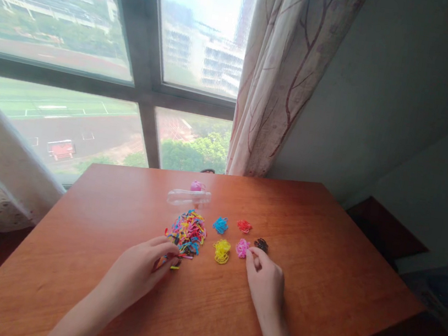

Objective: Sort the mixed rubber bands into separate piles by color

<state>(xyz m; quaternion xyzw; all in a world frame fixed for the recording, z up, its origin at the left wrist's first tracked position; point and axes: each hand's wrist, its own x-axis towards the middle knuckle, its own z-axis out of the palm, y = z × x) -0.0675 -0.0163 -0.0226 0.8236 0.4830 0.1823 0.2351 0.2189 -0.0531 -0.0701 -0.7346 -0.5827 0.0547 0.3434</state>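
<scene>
Our left hand curls at the mixed pile, our right hand at the pink bunch; we cannot tell their grip. Strands look light, pliable: we'd pinch mid-length.

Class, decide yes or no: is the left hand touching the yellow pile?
No, the left hand is at the mixed pile, to the left of the yellow pile.

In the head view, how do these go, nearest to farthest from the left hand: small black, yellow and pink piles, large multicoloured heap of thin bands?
1. Large multicoloured heap of thin bands, at the left hand.
2. Small yellow pile, right of the heap.
3. Small pink pile, further right.
4. Small black pile, farthest right.
</scene>
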